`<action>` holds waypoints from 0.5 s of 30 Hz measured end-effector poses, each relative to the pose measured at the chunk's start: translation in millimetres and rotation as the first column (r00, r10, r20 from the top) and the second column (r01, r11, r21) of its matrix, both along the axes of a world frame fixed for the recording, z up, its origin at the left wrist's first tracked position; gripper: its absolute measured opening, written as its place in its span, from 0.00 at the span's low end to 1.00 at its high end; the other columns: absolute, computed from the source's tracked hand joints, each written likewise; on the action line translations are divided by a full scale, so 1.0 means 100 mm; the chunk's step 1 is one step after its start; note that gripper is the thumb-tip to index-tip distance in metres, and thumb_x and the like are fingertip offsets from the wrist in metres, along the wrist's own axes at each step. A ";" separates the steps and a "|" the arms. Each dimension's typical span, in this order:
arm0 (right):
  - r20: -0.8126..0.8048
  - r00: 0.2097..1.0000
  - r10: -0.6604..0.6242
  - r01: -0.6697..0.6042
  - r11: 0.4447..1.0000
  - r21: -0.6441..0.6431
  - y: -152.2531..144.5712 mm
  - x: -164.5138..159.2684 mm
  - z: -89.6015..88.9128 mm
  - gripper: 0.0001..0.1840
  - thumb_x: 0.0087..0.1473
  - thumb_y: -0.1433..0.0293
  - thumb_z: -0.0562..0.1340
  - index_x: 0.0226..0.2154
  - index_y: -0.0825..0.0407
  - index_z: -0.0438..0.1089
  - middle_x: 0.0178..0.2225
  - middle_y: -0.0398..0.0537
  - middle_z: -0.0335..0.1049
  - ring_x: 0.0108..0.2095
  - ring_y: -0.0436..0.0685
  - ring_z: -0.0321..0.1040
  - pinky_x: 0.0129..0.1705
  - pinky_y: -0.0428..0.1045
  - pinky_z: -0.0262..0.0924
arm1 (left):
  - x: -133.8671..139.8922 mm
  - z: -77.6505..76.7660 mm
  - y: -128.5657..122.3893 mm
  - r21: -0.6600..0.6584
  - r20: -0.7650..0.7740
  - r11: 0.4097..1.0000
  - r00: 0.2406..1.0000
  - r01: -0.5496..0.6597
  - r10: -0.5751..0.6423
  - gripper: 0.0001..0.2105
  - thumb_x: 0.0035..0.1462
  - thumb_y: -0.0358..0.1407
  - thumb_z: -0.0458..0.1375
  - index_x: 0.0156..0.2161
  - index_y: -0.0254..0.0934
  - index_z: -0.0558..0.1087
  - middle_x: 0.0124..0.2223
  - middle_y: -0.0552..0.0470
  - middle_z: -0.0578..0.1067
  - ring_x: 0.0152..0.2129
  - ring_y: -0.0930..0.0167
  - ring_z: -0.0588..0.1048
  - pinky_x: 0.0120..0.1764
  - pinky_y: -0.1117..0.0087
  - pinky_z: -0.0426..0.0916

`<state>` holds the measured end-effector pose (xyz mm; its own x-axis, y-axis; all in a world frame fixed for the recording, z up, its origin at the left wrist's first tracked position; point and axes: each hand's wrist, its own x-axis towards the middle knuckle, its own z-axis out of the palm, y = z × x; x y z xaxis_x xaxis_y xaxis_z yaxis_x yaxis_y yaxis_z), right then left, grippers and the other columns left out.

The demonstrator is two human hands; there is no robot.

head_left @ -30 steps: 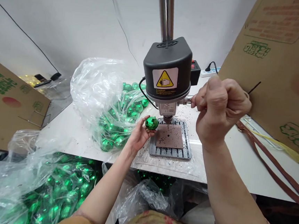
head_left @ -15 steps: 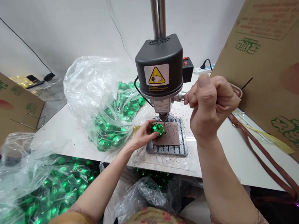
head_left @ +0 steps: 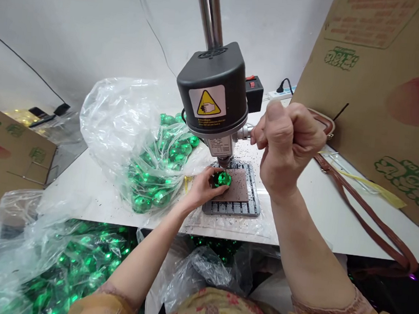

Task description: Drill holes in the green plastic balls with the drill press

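A small drill press (head_left: 215, 91) with a black motor housing and a hand-warning label stands in the middle of the table. Under its chuck (head_left: 224, 161), my left hand (head_left: 204, 188) grips a shiny green mirror ball (head_left: 224, 179) between thumb and fingers, over a brown board (head_left: 238, 191) on the slotted metal base (head_left: 252, 207). My right hand (head_left: 287, 144) is a closed fist around the drill press handle at the machine's right side; most of the handle is hidden by the fingers. Dark crumbs lie scattered over board and base.
A clear plastic bag of green mirror balls (head_left: 145, 180) lies left of the base. More bagged green balls (head_left: 83, 258) are below the table edge. Cardboard boxes (head_left: 375, 103) stand at both sides. A brown strap (head_left: 366, 212) lies at right, near a power strip (head_left: 279, 93).
The green ball now sits directly under the chuck, turned so its facets look different. The view has shifted slightly, and my right hand stays closed on the handle.
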<state>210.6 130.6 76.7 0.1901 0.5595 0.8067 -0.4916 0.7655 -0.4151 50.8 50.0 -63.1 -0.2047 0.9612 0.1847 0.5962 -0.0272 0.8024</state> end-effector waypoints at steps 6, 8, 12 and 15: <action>0.025 0.999 -0.026 0.026 1.000 -0.002 0.00 0.01 0.00 0.27 0.62 0.59 0.61 0.19 0.50 0.50 0.16 0.35 0.47 0.17 0.43 0.49 0.22 0.48 0.48 | 0.14 -0.11 0.04 0.119 -0.062 0.993 0.998 0.012 -0.004 0.23 0.53 0.39 0.70 0.54 0.39 0.75 0.51 0.45 0.79 0.49 0.59 0.77 0.54 0.57 0.71; 0.021 1.000 -0.012 0.012 1.000 0.009 0.00 0.01 0.00 0.26 0.62 0.61 0.61 0.19 0.50 0.50 0.16 0.35 0.47 0.17 0.43 0.50 0.22 0.47 0.48 | 0.18 -0.18 0.04 0.129 0.040 0.992 0.999 -0.005 0.000 0.24 0.54 0.40 0.70 0.54 0.38 0.73 0.50 0.45 0.79 0.48 0.59 0.78 0.53 0.56 0.72; 0.035 0.999 0.008 -0.009 1.000 0.023 0.01 0.03 -0.02 0.25 0.63 0.63 0.60 0.19 0.51 0.51 0.17 0.35 0.48 0.18 0.42 0.53 0.23 0.46 0.48 | 0.20 -0.30 0.03 0.138 0.179 0.990 0.984 -0.029 0.004 0.26 0.55 0.45 0.70 0.55 0.38 0.71 0.51 0.45 0.79 0.48 0.60 0.78 0.53 0.57 0.73; 0.033 0.999 -0.006 0.005 1.000 0.021 0.00 0.03 -0.05 0.26 0.63 0.62 0.61 0.19 0.51 0.49 0.16 0.35 0.47 0.18 0.42 0.51 0.22 0.48 0.46 | 0.20 -0.35 0.04 0.139 0.220 0.990 0.975 -0.026 -0.006 0.27 0.54 0.47 0.71 0.55 0.39 0.70 0.51 0.45 0.78 0.48 0.61 0.77 0.53 0.57 0.72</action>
<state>213.4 130.9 71.6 0.1658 0.5413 0.8243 -0.4738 0.7768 -0.4148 70.5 53.5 -98.2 -0.2649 0.9266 0.2668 0.4066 -0.1435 0.9022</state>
